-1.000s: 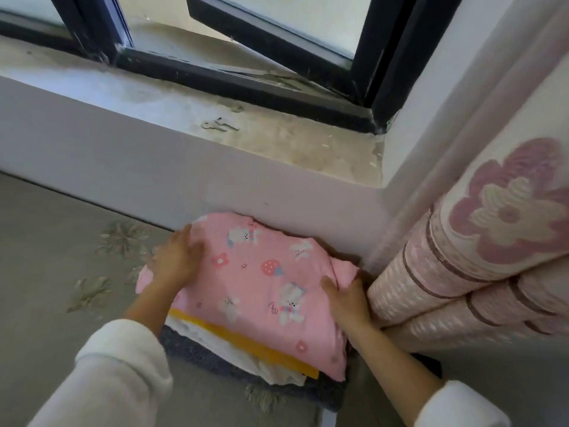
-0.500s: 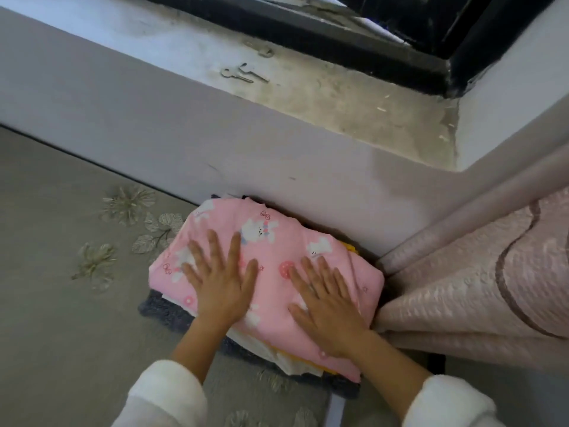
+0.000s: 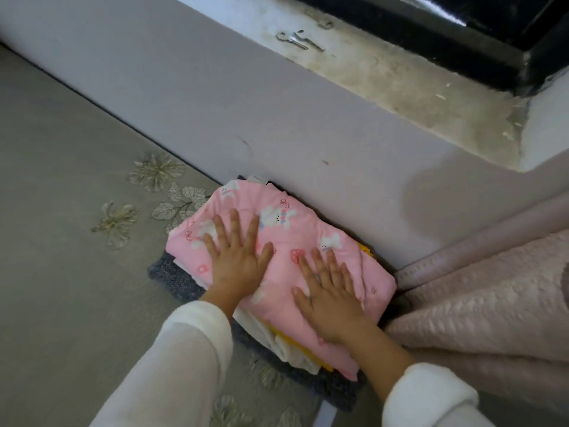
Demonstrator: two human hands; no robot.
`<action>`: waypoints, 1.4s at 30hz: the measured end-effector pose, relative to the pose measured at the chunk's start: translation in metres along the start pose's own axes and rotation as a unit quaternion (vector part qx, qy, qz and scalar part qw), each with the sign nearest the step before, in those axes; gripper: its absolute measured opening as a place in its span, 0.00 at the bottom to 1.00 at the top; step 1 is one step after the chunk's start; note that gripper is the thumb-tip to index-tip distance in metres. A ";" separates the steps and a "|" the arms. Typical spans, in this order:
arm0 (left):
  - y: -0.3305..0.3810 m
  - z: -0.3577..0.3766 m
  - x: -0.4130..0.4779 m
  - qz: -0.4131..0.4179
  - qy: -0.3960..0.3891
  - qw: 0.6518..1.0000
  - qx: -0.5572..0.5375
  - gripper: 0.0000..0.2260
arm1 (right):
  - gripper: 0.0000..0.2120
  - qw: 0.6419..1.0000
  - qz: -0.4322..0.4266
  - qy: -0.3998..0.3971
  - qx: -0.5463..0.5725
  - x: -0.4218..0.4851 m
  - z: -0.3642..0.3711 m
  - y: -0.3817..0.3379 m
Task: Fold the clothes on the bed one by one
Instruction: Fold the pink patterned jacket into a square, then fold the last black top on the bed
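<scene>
Both of your hands lie flat and open, fingers straight and spread, palms down on top of the folded pink garment [image 3: 369,272]. Your left hand [image 3: 237,260] presses its left half. Your right hand [image 3: 331,297] presses its right half, a little nearer to you. The two hands are apart, with a strip of pink cloth between them, and neither curls round anything. White sleeves [image 3: 172,365] cover both of your forearms up to the wrists.

The pink garment, printed with white rabbits and small red shapes, is the top layer of a pile of folded clothes. Under its near edge a white cloth [image 3: 268,337] and a yellow cloth [image 3: 326,366] stick out, and the yellow shows again at the far right corner. At the bottom lies a dark grey knitted piece [image 3: 172,275], wider than the rest, showing on the left and at the near edge.

The pile sits on the grey bed cover [image 3: 61,272], which has pale embroidered flowers [image 3: 155,171] just left of the pile. The far edge of the pile touches the pale wall [image 3: 277,118]. On the right, a pink textured quilt [image 3: 477,303] lies rolled right beside the pile. Above the wall runs a stained window sill [image 3: 400,78] with keys [image 3: 295,40] on it, and behind them is the black window frame [image 3: 431,29].
</scene>
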State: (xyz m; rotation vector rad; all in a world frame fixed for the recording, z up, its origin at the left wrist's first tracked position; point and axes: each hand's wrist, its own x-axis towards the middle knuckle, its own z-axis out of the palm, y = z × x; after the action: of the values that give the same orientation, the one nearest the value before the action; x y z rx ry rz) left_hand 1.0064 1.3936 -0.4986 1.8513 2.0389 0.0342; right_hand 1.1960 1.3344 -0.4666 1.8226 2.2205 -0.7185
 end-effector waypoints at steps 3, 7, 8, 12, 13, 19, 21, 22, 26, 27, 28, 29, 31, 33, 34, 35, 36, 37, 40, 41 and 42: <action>0.008 -0.022 -0.014 -0.014 -0.034 0.999 -0.008 0.33 | 0.30 1.000 0.004 -0.018 -0.014 -0.012 -0.023 -0.005; 0.013 -0.043 -0.072 -0.021 -0.003 0.997 -0.069 0.26 | 0.30 0.998 -0.012 0.044 -0.031 -0.042 -0.046 -0.019; 0.012 -0.047 -0.091 -0.027 0.012 0.997 -0.078 0.27 | 0.30 0.998 -0.021 0.060 -0.026 -0.053 -0.049 -0.022; 0.009 -0.062 -0.172 -0.063 0.048 0.988 -0.134 0.25 | 0.29 0.995 -0.050 0.089 0.012 -0.102 -0.051 -0.035; 0.009 -0.066 -0.194 -0.071 0.051 0.985 -0.148 0.24 | 0.29 0.994 -0.059 0.092 0.014 -0.117 -0.050 -0.039; 0.004 -0.083 -0.343 -0.152 0.093 0.967 -0.181 0.22 | 0.24 0.984 -0.157 0.085 -0.008 -0.215 -0.029 -0.076; -0.004 -0.085 -0.392 -0.191 0.103 0.956 -0.197 0.22 | 0.27 0.980 -0.189 0.064 -0.012 -0.246 -0.017 -0.092; -0.009 -0.085 -0.416 -0.210 0.105 0.950 -0.205 0.21 | 0.28 0.978 -0.200 0.049 -0.015 -0.261 -0.011 -0.102; -0.039 -0.081 -0.502 -0.272 0.120 0.927 -0.229 0.21 | 0.29 0.967 -0.251 0.005 -0.048 -0.314 0.015 -0.143; -0.048 -0.079 -0.522 -0.286 0.126 0.921 -0.232 0.21 | 0.28 0.963 -0.265 -0.003 -0.055 -0.326 0.023 -0.155; -0.058 -0.078 -0.543 -0.300 0.133 0.915 -0.235 0.21 | 0.28 0.958 -0.279 -0.012 -0.061 -0.337 0.029 -0.167; -0.069 -0.077 -0.562 -0.313 0.140 0.909 -0.238 0.21 | 0.28 0.954 -0.293 -0.021 -0.066 -0.348 0.036 -0.181; -0.090 -0.075 -0.602 -0.343 0.158 0.895 -0.238 0.21 | 0.29 0.943 -0.321 -0.040 -0.082 -0.368 0.049 -0.213; -0.113 -0.073 -0.647 -0.375 0.176 0.881 -0.229 0.21 | 0.29 0.929 -0.351 -0.051 -0.103 -0.391 0.065 -0.249; -0.124 -0.072 -0.669 -0.389 0.181 0.875 -0.225 0.21 | 0.29 0.922 -0.367 -0.052 -0.111 -0.403 0.074 -0.267; -0.136 -0.070 -0.693 -0.402 0.186 0.868 -0.224 0.21 | 0.29 0.915 -0.382 -0.053 -0.117 -0.418 0.085 -0.287; -0.149 -0.069 -0.718 -0.415 0.191 0.861 -0.222 0.21 | 0.29 0.908 -0.397 -0.055 -0.122 -0.433 0.096 -0.307; -0.162 -0.067 -0.744 -0.427 0.197 0.855 -0.218 0.21 | 0.29 0.901 -0.410 -0.057 -0.127 -0.451 0.109 -0.327; -0.204 -0.064 -0.828 -0.459 0.222 0.837 -0.202 0.20 | 0.29 0.882 -0.446 -0.070 -0.139 -0.509 0.151 -0.393; -0.219 -0.062 -0.857 -0.469 0.228 0.830 -0.198 0.20 | 0.30 0.874 -0.460 -0.072 -0.140 -0.530 0.166 -0.414; -0.234 -0.059 -0.886 -0.480 0.234 0.822 -0.196 0.20 | 0.30 0.866 -0.474 -0.075 -0.140 -0.551 0.182 -0.436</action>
State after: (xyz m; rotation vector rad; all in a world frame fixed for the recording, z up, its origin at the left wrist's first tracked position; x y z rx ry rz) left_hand 0.8151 0.5238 -0.2735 0.4462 2.7905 0.6251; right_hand 0.8766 0.7105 -0.2782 0.4307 2.8416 -0.5698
